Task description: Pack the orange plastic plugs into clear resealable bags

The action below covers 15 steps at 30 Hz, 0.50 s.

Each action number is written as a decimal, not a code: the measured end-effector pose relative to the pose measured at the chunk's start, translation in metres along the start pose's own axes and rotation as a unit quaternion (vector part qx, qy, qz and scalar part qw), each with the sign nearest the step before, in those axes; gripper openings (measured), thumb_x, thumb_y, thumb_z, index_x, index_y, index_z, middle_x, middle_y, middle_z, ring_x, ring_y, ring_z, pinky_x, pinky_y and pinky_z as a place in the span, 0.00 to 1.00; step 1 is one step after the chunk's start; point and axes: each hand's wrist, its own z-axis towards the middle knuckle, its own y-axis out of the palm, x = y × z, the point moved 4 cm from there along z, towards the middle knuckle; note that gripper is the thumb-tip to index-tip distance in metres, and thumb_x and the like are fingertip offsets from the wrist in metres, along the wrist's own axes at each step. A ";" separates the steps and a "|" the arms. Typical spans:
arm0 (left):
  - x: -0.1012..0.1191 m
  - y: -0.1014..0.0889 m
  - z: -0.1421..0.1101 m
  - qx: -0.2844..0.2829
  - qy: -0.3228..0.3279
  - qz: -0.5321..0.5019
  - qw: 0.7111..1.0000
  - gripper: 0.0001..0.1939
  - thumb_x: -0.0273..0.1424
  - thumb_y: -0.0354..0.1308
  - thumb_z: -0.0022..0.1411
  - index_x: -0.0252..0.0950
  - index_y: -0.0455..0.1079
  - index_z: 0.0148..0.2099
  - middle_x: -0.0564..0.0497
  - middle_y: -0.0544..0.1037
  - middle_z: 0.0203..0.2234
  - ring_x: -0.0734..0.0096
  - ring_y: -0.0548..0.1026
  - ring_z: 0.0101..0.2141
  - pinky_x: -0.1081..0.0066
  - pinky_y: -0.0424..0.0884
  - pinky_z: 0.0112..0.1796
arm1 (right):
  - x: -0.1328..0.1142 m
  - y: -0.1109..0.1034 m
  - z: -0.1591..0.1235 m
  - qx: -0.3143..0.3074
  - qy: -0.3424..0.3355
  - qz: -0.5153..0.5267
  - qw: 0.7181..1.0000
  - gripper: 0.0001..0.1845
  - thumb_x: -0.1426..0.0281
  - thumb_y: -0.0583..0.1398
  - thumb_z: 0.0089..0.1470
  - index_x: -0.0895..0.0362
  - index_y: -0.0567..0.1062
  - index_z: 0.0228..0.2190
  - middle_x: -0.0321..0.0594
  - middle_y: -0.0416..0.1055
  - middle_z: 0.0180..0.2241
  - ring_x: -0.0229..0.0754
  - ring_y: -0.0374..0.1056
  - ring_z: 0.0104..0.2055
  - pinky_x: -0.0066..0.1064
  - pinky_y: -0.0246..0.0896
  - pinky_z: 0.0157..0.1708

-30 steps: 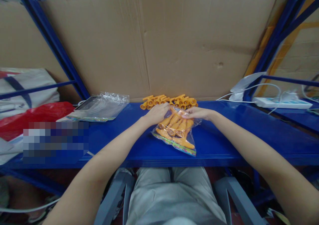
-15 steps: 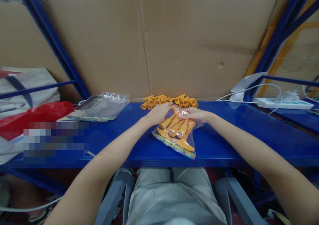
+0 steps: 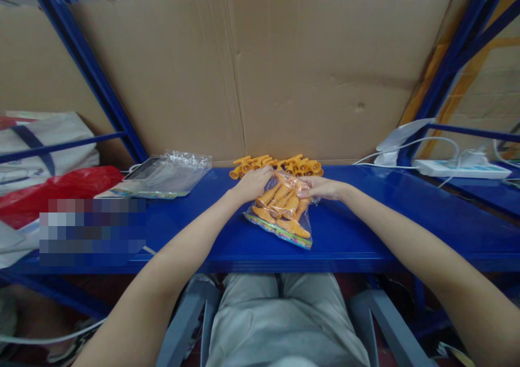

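Note:
A clear plastic bag (image 3: 281, 215) full of orange plastic pieces lies on the blue shelf (image 3: 365, 231) in front of me. My left hand (image 3: 252, 184) pinches the bag's top edge at its left corner. At the right side of that same edge, my right hand (image 3: 320, 187) is closed on the plastic. Just behind the hands, a loose row of orange pieces (image 3: 276, 166) rests against the cardboard back wall (image 3: 284, 69).
A stack of empty clear bags (image 3: 162, 175) lies to the left on the shelf, with a red bag (image 3: 60, 191) and a white bag (image 3: 40, 139) further left. A white power strip (image 3: 459, 167) with cables sits at the right. Blue rack posts stand on both sides.
The bag's top has been drawn narrower and the bag has shifted slightly left and toward the back. Both hands stay on its top edge.

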 end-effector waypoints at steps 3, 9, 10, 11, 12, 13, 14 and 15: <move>-0.001 0.001 0.000 -0.003 -0.008 -0.011 1.000 0.16 0.20 0.46 0.60 0.32 0.64 0.49 0.41 0.71 0.49 0.61 0.70 0.49 0.66 0.70 0.44 | 0.001 -0.001 0.000 0.008 0.000 0.005 1.000 0.29 0.69 0.72 0.37 0.59 0.74 0.43 0.44 0.76 0.44 0.40 0.72 0.43 0.33 0.66 0.50; -0.012 0.010 -0.007 0.019 -0.008 -0.062 0.998 0.22 0.19 0.47 0.57 0.33 0.63 0.54 0.40 0.65 0.55 0.61 0.69 0.52 0.62 0.68 0.50 | 0.006 -0.002 0.001 0.019 -0.003 0.033 0.999 0.31 0.68 0.72 0.37 0.59 0.72 0.45 0.44 0.76 0.43 0.41 0.73 0.42 0.33 0.68 0.47; -0.015 0.013 -0.008 0.022 -0.011 -0.070 0.997 0.24 0.18 0.46 0.55 0.33 0.62 0.55 0.40 0.64 0.57 0.61 0.68 0.53 0.62 0.68 0.51 | 0.006 -0.002 0.000 0.022 -0.002 0.035 0.999 0.31 0.68 0.72 0.37 0.59 0.72 0.45 0.44 0.76 0.43 0.41 0.73 0.42 0.33 0.69 0.47; -0.018 0.016 -0.009 0.024 -0.014 -0.079 0.997 0.26 0.16 0.46 0.54 0.34 0.62 0.55 0.40 0.63 0.58 0.62 0.67 0.54 0.62 0.68 0.51 | 0.007 -0.003 0.000 0.026 0.000 0.036 0.999 0.31 0.68 0.72 0.37 0.59 0.72 0.45 0.44 0.76 0.43 0.41 0.74 0.42 0.33 0.69 0.46; -0.020 0.018 -0.010 0.025 -0.017 -0.089 0.996 0.28 0.15 0.45 0.52 0.34 0.63 0.55 0.40 0.63 0.58 0.62 0.67 0.55 0.62 0.67 0.52 | 0.007 -0.003 0.000 0.030 0.003 0.033 0.999 0.31 0.67 0.72 0.36 0.59 0.72 0.44 0.45 0.76 0.43 0.41 0.74 0.42 0.33 0.69 0.46; -0.022 0.020 -0.010 0.027 -0.019 -0.101 0.994 0.28 0.15 0.44 0.52 0.35 0.64 0.55 0.41 0.63 0.58 0.63 0.67 0.55 0.62 0.67 0.52 | 0.007 -0.004 -0.001 0.034 0.006 0.029 0.999 0.30 0.67 0.72 0.36 0.59 0.73 0.44 0.45 0.76 0.43 0.42 0.74 0.42 0.33 0.69 0.47; -0.023 0.022 -0.010 0.030 -0.019 -0.114 0.993 0.28 0.15 0.43 0.52 0.35 0.65 0.54 0.42 0.65 0.57 0.64 0.67 0.55 0.63 0.67 0.53 | 0.006 -0.004 -0.002 0.038 0.007 0.024 0.999 0.30 0.67 0.72 0.36 0.59 0.73 0.44 0.45 0.76 0.43 0.42 0.74 0.43 0.33 0.69 0.47; -0.024 0.023 -0.010 0.033 -0.018 -0.127 0.991 0.27 0.15 0.43 0.52 0.35 0.66 0.53 0.43 0.67 0.55 0.66 0.67 0.55 0.63 0.66 0.53 | 0.005 -0.003 -0.002 0.041 0.006 0.020 0.999 0.30 0.67 0.72 0.36 0.59 0.73 0.44 0.45 0.76 0.43 0.42 0.74 0.43 0.34 0.68 0.48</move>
